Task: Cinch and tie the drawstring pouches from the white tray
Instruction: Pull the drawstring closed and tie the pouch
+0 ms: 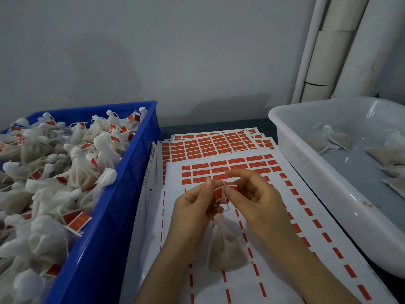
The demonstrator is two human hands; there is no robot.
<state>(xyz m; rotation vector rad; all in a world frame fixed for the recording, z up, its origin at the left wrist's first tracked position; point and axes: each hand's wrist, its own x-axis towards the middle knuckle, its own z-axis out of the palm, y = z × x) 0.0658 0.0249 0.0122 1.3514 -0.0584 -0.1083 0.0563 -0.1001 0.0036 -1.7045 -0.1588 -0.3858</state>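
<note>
Nearest to the camera lay a white backing sheet (243, 288). Most of its labels were peeled off and only thin red strips were left in rows. Over it, in the centre, was the drawstring pouch (225, 244): a thin white mesh bag w/ brownish filling, neck cinched, hanging below the hands by its drawstring (227, 207). Whether its bottom touched the sheet, I cannot tell.

Just above, both hands met at one small red label (219, 194) folded around the string. The left hand (192, 207) pinched the label's left side btw. thumb & index finger, w/ the other fingers curled in. The right hand (256, 198) pinched the right side w/ thumb & index fingertip; its remaining fingers were loosely bent & held nothing.

Behind the hands lay more label sheets (219, 148), overlapped & full of red labels. On the left stood a blue crate (131, 172), filled high w/ tied pouches (65, 172), many w/ red tags on their strings. On the right stood the white tray (306, 163), w/ a few pouches (331, 139) on its bottom, well apart from the hands. Farthest back was a grey wall (175, 51) &, at the right corner, white pipes (339, 51).
</note>
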